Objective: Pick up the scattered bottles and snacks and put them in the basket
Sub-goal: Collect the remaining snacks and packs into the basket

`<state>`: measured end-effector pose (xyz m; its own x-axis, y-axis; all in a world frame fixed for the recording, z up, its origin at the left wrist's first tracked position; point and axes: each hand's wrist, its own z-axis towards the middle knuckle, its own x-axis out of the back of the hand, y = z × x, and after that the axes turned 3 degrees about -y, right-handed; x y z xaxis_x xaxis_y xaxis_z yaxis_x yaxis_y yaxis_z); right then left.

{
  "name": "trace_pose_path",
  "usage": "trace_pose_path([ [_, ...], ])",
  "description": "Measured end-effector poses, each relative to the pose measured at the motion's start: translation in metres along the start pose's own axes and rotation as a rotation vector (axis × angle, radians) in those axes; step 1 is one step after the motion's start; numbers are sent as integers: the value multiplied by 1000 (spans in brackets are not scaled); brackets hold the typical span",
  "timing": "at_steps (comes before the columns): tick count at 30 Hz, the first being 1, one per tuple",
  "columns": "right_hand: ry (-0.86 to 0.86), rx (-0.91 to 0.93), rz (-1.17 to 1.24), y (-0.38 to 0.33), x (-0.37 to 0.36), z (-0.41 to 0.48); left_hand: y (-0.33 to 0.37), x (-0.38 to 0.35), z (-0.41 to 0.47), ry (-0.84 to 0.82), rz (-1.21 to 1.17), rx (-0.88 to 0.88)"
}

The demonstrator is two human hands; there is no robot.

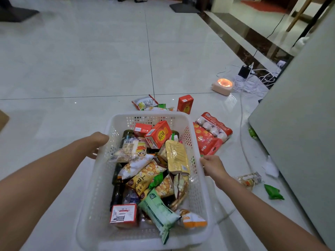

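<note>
White perforated plastic basket (196,180) sits on the pale glossy tiled floor (72,69), already heaped with dark glass bottles (118,192), crinkly snack packets and red drink cartons. The left hand (98,142) is clamped on the basket's left rim, the right hand (212,164) gripping the right rim, hands well apart. Loose goods remain on the floor: an upright red carton (184,104) and a flat packet (144,102) just beyond the basket, a red multipack of pale round items (213,130) beside its right wall, green sachets (272,192) near a grey panel (299,124). Judged best: keep the basket level and set it close to the leftovers. Printing is Chinese, mostly too small to read; one red-and-white box (124,213) shows what looks like "面"
</note>
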<state>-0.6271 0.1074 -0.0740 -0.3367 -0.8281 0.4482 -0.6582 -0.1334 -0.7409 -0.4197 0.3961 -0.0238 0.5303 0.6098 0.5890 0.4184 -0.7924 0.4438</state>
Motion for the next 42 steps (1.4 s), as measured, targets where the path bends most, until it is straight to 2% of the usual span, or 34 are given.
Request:
trace_pose_path([
  [6, -177, 73, 23, -23, -50, -7, -41, 35, 18, 146, 20, 34],
  [10, -356, 94, 81, -39, -77, -14, -59, 52, 36, 256, 203, 55],
  [12, -462, 91, 7, -47, -77, -12, -57, 54, 38, 319, 370, 71],
  [14, -520, 96, -186, -57, -63, -2, -47, 54, 37, 378, 476, 20],
  [16, -429, 184, -533, -65, -36, 23, -30, 52, 39, 408, 553, -115],
  [18, -264, 249, -883, -71, 2, 48, -1, 45, 39, 409, 596, -239],
  [20, -74, 236, -1092, -72, 42, 70, 34, 30, 39, 402, 626, -362],
  [22, 32, 185, -1200, -71, 75, 90, 67, 8, 41, 420, 661, -484],
  [26, 101, 82, -1157, -50, 104, 116, 124, -54, 41, 397, 712, -615],
  [31, 43, 18, -1073, -8, 111, 143, 152, -135, 38, 303, 773, -716],
  [38, -43, -16, -881, 8, 121, 160, 160, -185, 34, 157, 818, -648],
  [42, -11, -4, -750, 0, 124, 183, 168, -201, 37, 64, 852, -644],
])
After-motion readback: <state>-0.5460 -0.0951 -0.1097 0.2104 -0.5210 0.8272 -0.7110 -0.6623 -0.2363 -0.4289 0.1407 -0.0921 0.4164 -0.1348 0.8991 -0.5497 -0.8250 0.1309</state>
